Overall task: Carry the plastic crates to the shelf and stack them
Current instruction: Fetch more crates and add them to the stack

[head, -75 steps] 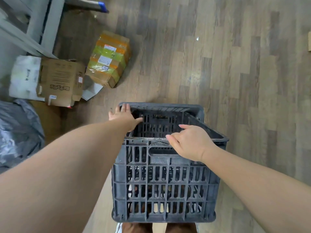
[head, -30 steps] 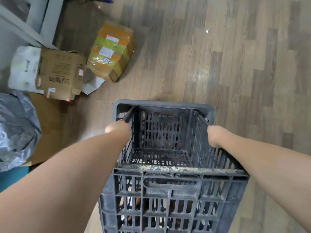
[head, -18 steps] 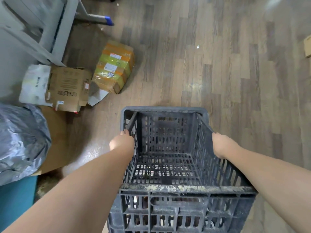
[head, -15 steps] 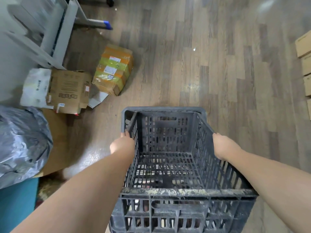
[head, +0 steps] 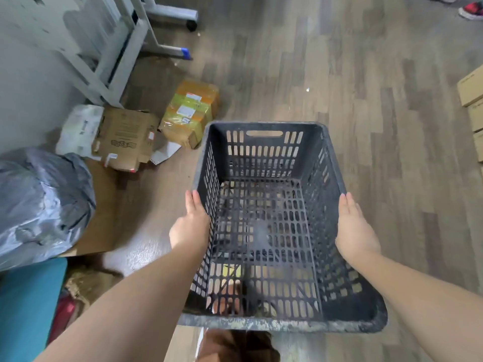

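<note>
A dark grey slotted plastic crate (head: 264, 152) is held up in front of me, its open top facing the camera and its inside empty. My left hand (head: 190, 226) presses flat against the outside of its left wall, fingers pointing forward. On the other side, my right hand (head: 352, 231) lies flat along the outside of the right wall. The crate hangs above the wooden floor, clamped between both palms. No shelf shows in this view.
On the floor at left lie a torn cardboard box (head: 125, 139), a yellow taped parcel (head: 190, 113) and a grey plastic bag (head: 39, 202). A white metal frame (head: 117, 45) stands at upper left. Cardboard boxes (head: 473, 100) sit at the right edge. A teal surface (head: 26, 304) is at lower left.
The crate has risen and levelled so I see straight into it. My hands moved from gripping the side rims to pressing flat on both outer walls. The view swung further forward.
</note>
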